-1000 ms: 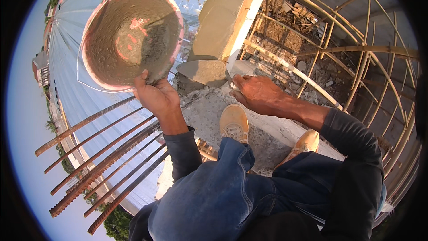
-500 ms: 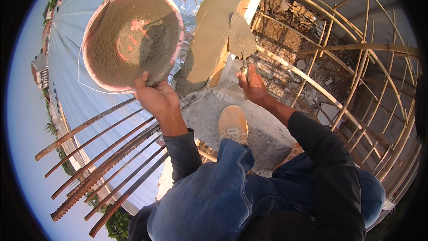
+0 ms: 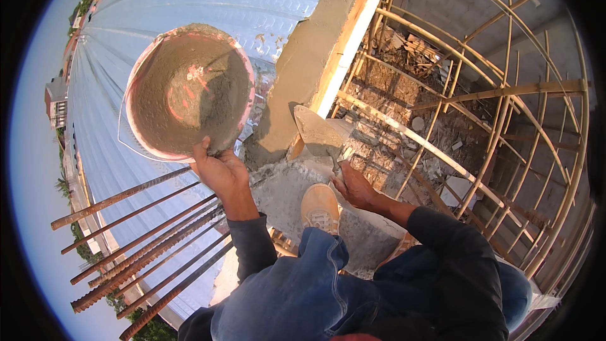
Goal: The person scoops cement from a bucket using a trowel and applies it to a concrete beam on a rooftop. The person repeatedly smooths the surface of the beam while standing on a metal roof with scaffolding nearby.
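A pink bucket [image 3: 249, 79], its inside coated with wet grey mortar, is tipped so that its mouth faces me. My left hand [image 3: 221, 175] grips its near rim, thumb over the edge; the wire handle hangs at its left side. In my right hand [image 3: 355, 187] is a pointed trowel [image 3: 314, 131], held by its handle, with mortar smeared on the blade. The blade lies beside the near end of a wet mortar strip [image 3: 297, 66] that runs away from me along a timber board [image 3: 356, 38]. Whether blade and board touch, I cannot tell.
My shoe [image 3: 320, 207] stands on a rough concrete ledge [image 3: 278, 189]. Rusty rebar rods [image 3: 145, 233] stick out at the left over shiny sheeting [image 3: 208, 0]. On the right, bamboo scaffolding [image 3: 505, 101] crosses a drop with rubble [image 3: 391, 88] below.
My right hand has brought the trowel nearer and to the left, its blade now turned toward the mortar strip's near end. The bucket stays in my left hand, slightly lower in view.
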The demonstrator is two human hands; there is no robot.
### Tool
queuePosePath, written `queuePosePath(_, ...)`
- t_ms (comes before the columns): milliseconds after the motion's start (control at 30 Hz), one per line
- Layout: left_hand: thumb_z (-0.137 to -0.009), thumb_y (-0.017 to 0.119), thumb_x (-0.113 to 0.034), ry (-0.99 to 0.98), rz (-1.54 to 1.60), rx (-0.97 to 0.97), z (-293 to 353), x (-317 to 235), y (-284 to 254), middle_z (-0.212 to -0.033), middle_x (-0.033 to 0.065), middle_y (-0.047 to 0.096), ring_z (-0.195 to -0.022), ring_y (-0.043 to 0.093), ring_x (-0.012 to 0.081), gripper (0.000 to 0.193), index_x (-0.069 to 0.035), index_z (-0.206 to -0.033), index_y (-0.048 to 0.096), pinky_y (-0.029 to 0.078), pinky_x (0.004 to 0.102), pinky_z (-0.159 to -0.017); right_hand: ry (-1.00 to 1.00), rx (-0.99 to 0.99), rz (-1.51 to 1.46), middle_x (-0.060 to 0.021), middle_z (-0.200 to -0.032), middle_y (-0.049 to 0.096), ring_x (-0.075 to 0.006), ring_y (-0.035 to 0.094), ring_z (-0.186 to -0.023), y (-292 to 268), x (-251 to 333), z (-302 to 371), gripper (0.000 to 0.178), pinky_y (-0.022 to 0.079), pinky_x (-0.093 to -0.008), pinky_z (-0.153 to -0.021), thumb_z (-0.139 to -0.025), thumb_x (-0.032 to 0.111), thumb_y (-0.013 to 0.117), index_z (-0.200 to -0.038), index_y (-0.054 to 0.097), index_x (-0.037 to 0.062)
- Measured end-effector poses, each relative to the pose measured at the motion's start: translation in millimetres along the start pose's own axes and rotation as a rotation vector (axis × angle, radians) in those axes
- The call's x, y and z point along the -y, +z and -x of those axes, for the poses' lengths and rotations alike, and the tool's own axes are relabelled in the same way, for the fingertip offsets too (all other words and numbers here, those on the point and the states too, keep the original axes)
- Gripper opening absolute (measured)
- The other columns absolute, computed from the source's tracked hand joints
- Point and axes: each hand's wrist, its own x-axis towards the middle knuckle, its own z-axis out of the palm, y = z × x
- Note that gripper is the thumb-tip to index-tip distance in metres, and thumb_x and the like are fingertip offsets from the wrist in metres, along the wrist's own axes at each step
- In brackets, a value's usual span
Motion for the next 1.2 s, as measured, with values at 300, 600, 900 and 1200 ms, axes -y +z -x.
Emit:
queuePosePath(300,-0.091,0.057,0.000,0.168,-0.104,-0.059,-2.6,0.2,0.6,-0.133,0.0141,0.057,-0.116,0.063,0.0280,0.048,0.001,-0.139,0.048,0.063,0.0498,-0.090,-0.122,-0.078,0.489,-0.0181,-0.100,0.063,-0.0394,0.071,-0.085,-51.9,53.1,-17.1,0.039,0.059,-0.0495,-0.070,-0.105,0.033,0.065,-0.123,0.053,0.0011)
queuePosePath(600,-0.088,0.056,0.001,0.161,-0.186,-0.067,-9.2,8.0,-18.2,-0.123,0.0077,0.055,-0.109,0.058,0.0202,0.044,-0.001,-0.132,0.052,0.057,0.0394,-0.088,0.036,-0.192,0.299,-0.0249,-0.100,0.065,-0.0403,0.070,-0.087,-208.6,100.6,-47.6,0.040,0.055,-0.0559,-0.075,-0.102,0.028,0.064,-0.127,0.046,0.0034)
queuePosePath(900,-0.092,0.054,0.000,0.049,-0.149,-0.126,17.8,12.2,7.4,-0.129,0.0074,0.057,-0.109,0.055,0.0186,0.042,-0.003,-0.133,0.053,0.047,0.0364,-0.095,0.065,-0.470,0.701,-0.0259,-0.110,0.073,-0.0430,0.071,-0.105,-307.6,56.8,-154.4,0.048,0.056,-0.0537,-0.091,-0.105,0.035,0.061,-0.139,0.051,0.0030)
queuePosePath(1200,-0.089,0.055,0.003,-0.059,-0.199,-0.192,22.1,8.1,-4.1,-0.125,0.0080,0.058,-0.108,0.057,0.0178,0.044,-0.001,-0.133,0.051,0.050,0.0324,-0.091,0.088,-0.488,0.965,-0.0214,-0.122,0.073,-0.0439,0.068,-0.117,-399.2,45.5,-234.9,0.044,0.057,-0.0550,-0.096,-0.106,0.043,0.056,-0.137,0.064,0.0135)
